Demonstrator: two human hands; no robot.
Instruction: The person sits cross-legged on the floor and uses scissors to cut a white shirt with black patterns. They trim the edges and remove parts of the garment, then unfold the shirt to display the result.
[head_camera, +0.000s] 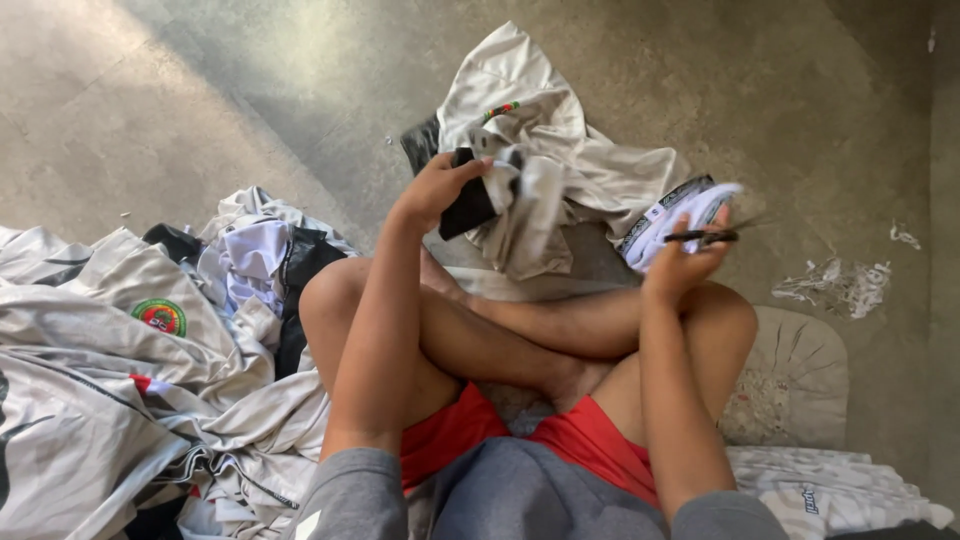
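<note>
I sit cross-legged on a concrete floor. My left hand (437, 186) grips a grey and black garment (510, 200) that hangs from it above my knees. My right hand (685, 258) is closed on a small pair of dark scissors (708, 236), held beside a white garment with a patterned band (672, 212). Beyond both hands a light grey shirt (540, 120) lies crumpled on the floor.
A big heap of grey and white clothes (130, 380) lies to my left, one with a round green and red badge. A pale cushion (795, 375) sits under my right side. White scraps (840, 285) litter the floor at right. More white cloth (840, 490) lies at bottom right.
</note>
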